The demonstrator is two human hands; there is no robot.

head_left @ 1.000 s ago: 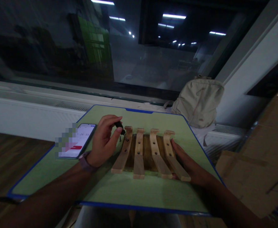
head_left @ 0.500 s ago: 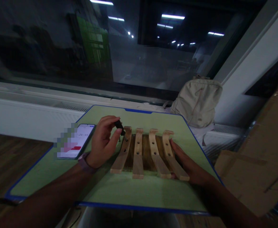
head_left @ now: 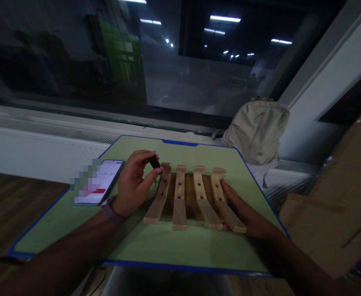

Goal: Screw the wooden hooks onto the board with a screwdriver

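Observation:
My left hand (head_left: 133,183) pinches the black handle of a small screwdriver (head_left: 154,161) between thumb and fingers. Its tip is at the upper hole of the leftmost wooden slat (head_left: 155,209). Several pale, curved slats with hooked far ends lie side by side across a darker brown wooden board (head_left: 193,207), each with two dark holes or screw heads. At the right side, my right hand (head_left: 240,207) grips the rack by its edge, thumb at the near end and fingers along the outermost slat (head_left: 230,213). Part of that hand is hidden beneath the wood.
The rack rests on a green folding table (head_left: 143,248) with a blue rim. A phone (head_left: 102,183) with a lit screen lies left of my left hand. A beige backpack (head_left: 257,131) sits on the windowsill, and cardboard (head_left: 316,230) stands at the right.
My left thumb has shifted slightly up along the screwdriver's handle, which has tilted a little. The rack and my right hand stay in place.

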